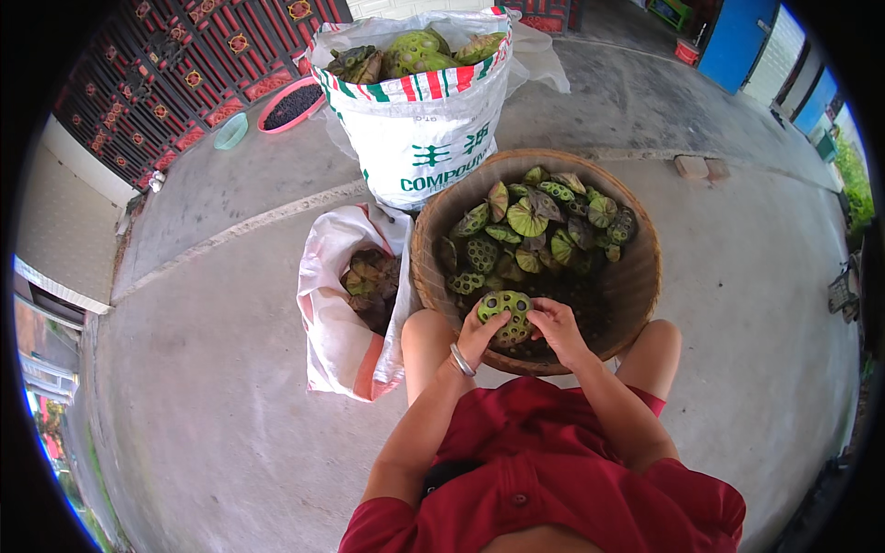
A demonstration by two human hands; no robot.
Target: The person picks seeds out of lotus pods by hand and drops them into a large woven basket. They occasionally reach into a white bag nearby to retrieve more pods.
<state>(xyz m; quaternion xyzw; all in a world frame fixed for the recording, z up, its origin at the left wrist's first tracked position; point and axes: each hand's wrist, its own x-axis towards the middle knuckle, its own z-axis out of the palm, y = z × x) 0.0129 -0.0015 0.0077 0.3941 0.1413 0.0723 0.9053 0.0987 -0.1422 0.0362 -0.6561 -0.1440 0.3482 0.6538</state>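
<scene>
Over the near rim of a woven bamboo basket (653,276), a green lotus seed pod (507,304) is held with its holed face up. My left hand (476,337) grips its left side, thumb across the face, a silver bangle at the wrist. On the pod's right edge, the fingers and thumb of my right hand (559,333) are pinched. Several holes look dark, with seeds in them. More lotus pods (527,218) are heaped in the basket's far half. Small loose bits, too dim to identify, cover the near bottom.
A woven white sack (422,131) full of lotus pods stands behind the basket. Left of the basket slumps an opened sack (325,304) of brownish pod husks (370,276). Farther off are a pink basin (319,104) of dark seeds, a green bowl (231,131) and bricks (691,167).
</scene>
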